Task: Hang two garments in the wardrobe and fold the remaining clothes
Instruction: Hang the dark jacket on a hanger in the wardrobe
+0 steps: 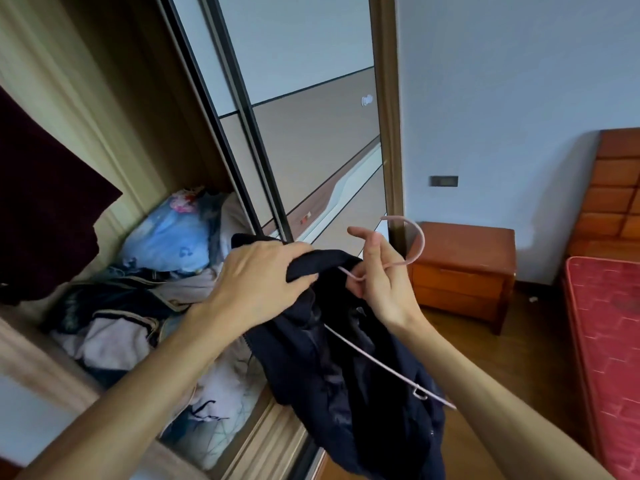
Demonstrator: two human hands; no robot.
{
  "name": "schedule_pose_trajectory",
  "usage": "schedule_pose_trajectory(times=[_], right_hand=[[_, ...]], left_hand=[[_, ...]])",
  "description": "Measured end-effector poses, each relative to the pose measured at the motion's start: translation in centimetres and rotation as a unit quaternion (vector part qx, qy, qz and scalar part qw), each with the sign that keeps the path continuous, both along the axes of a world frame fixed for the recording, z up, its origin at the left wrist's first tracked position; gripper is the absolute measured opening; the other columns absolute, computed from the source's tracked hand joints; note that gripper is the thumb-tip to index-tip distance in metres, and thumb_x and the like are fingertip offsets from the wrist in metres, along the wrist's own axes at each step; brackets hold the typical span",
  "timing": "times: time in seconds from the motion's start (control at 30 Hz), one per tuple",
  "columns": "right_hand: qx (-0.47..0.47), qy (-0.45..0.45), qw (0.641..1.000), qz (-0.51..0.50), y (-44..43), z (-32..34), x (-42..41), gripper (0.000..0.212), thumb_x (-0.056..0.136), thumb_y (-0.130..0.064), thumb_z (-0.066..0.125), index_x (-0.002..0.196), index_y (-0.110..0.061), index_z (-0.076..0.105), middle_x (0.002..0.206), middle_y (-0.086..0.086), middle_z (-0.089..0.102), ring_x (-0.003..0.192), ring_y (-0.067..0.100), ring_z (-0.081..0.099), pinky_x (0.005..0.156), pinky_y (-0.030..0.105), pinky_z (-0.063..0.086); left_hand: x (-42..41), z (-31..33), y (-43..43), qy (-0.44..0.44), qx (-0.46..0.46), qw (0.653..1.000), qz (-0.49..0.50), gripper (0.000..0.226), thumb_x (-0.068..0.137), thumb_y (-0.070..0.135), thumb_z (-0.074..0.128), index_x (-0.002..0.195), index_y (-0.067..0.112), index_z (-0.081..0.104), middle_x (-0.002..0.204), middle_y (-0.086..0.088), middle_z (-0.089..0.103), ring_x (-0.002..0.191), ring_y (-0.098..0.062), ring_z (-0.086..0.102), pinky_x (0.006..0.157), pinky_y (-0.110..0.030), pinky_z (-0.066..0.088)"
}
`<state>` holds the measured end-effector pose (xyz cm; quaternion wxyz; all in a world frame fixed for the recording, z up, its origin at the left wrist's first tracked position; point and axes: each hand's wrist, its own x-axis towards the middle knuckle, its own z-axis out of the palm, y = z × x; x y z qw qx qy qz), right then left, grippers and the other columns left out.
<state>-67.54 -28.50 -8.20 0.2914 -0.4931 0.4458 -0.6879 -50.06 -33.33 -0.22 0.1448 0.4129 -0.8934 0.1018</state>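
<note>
Garment [346,358] hangs below both grips.

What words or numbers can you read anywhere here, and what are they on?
No text here reads clearly.
Dark cursive writing on the white garment in the wardrobe: too blurred to read.
Cartoon print on the blue bedding: pictures only, any lettering too small.
Dark wall plate: no readable marks.
Navy garment and pink hanger: no label showing.

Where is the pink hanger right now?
Centre-right of the head view: the pink hanger is held at its neck by the right hand, its arm inside the dark navy garment.
</note>
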Motion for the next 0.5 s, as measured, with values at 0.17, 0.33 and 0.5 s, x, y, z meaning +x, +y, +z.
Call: schedule_pose_trajectory(times=[0.17,0.33,0.5], right_hand=[[-0.020,-0.005,0.999,0.037,1.0,0.3,-1.9,0.046,0.103,-0.047,0.027,0.128,-0.020,0.055,0.050,0.025,0.040,0.046,0.026,0.039,0.045,0.026,0.031],[0.042,0.005,0.999,0.029,1.7,-1.7,-4.5,0.041,0.105,-0.047,0.032,0.125,-0.021,0.055,0.049,0.014,0.048,0.046,0.021,0.048,0.051,0.022,0.038],[0.124,0.041,0.991,0.014,3.3,-4.3,-8.5,0.049,0.095,-0.057,0.050,0.125,-0.020,0.057,0.061,0.012,0.069,0.053,0.012,0.059,0.060,0.024,0.046]], left_hand=[[-2.0,-1.0,-0.9,-0.053,-0.029,0.994,-0.096,0.063,0.085,0.078,0.040,0.102,0.021,0.059,0.100,0.003,0.055,0.096,-0.019,0.048,0.088,-0.039,0.044],[-5.5,-2.9,-0.2,-0.074,0.029,0.993,-0.091,0.069,0.081,0.084,0.026,0.080,0.019,0.046,0.064,0.006,0.053,0.066,-0.020,0.055,0.066,-0.038,0.044],[-8.9,-6.0,0.1,-0.070,0.070,0.989,-0.112,0.071,0.087,0.081,0.029,0.067,0.016,0.050,0.054,0.002,0.050,0.058,-0.022,0.053,0.065,-0.038,0.049]])
